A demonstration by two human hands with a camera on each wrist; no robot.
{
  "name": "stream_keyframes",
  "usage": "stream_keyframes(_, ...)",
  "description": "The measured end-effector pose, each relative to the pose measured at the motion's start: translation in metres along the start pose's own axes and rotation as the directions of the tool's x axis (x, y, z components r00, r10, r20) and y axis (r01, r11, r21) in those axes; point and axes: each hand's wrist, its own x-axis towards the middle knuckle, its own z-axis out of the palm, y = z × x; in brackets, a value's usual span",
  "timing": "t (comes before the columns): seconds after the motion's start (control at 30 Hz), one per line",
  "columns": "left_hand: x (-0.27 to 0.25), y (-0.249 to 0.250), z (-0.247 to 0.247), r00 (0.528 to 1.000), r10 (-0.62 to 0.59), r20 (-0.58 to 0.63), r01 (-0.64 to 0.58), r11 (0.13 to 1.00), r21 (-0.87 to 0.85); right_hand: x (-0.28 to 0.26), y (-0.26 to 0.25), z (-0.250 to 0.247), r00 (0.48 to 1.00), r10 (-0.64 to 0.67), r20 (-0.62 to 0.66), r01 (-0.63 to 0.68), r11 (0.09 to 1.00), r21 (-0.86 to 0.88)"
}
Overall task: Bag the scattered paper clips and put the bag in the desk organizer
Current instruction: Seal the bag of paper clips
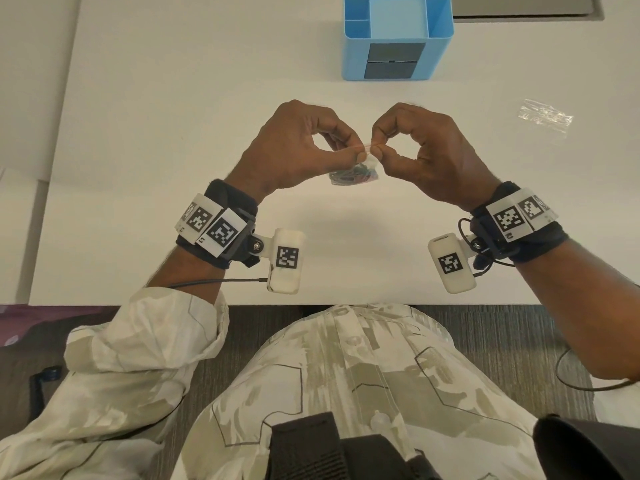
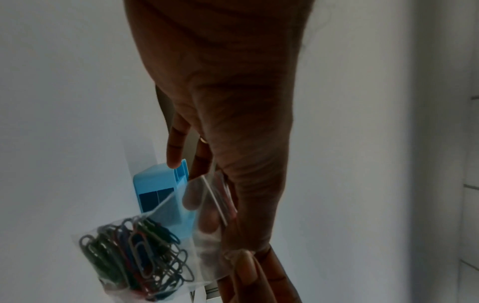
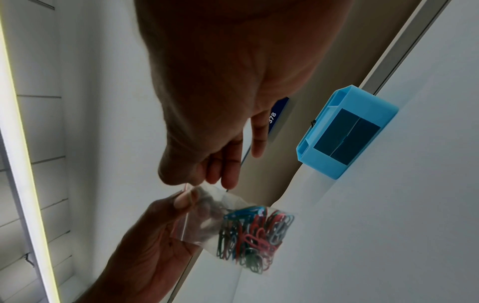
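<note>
A small clear zip bag (image 1: pixel 353 173) holding several coloured paper clips (image 3: pixel 254 231) hangs above the white desk (image 1: pixel 173 168). My left hand (image 1: pixel 356 152) and right hand (image 1: pixel 377 147) both pinch the bag's top strip, thumb against forefinger, fingertips almost meeting. In the right wrist view my right hand (image 3: pixel 191 184) pinches the strip from above, and the left thumb presses it from below. In the left wrist view the bag (image 2: pixel 181 235) hangs beside my left hand (image 2: pixel 233 205), with the clips (image 2: pixel 134 256) bunched at its bottom. The blue desk organizer (image 1: pixel 353 57) stands at the back of the desk, beyond the hands.
Another clear plastic bag (image 1: pixel 545 114) lies flat on the desk to the right. A grey flat object (image 1: pixel 519 5) sits at the far right edge behind the organizer (image 3: pixel 368 98). The desk's front edge runs just below my wrists.
</note>
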Motion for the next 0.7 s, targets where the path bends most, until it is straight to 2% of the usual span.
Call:
stream_keyframes(0.1, -0.001, -0.001, -0.005, 1.0, -0.02, 0.007, 0.019, 0.999, 0.034, -0.001, 0.0, -0.003, 1.0, -0.002, -0.019, 0.002, 1.0, -0.006)
stream_keyframes(0.27, -0.008, -0.004, -0.013, 0.999, -0.046, 0.009, 0.047, 0.999, -0.006, -0.005, 0.002, -0.008, 0.999, 0.016, -0.049, -0.016, 1.0, 0.003)
stream_keyframes(0.4, -0.012, -0.004, -0.016, 0.996, -0.083, 0.019, 0.084, 0.995, -0.061, -0.008, -0.001, -0.011, 0.995, 0.08, -0.053, -0.074, 0.992, 0.103)
stream_keyframes(0.6, -0.002, 0.003, -0.01, 0.996, -0.068, -0.052, 0.062, 0.992, -0.106, -0.012, 0.006, -0.023, 0.979, 0.197, 0.043, -0.201, 0.937, 0.284)
stream_keyframes(0.7, 0.012, 0.004, -0.008, 0.996, -0.089, -0.031, 0.087, 0.994, -0.072, -0.007, 0.013, -0.028, 0.975, 0.211, 0.07, -0.222, 0.925, 0.307)
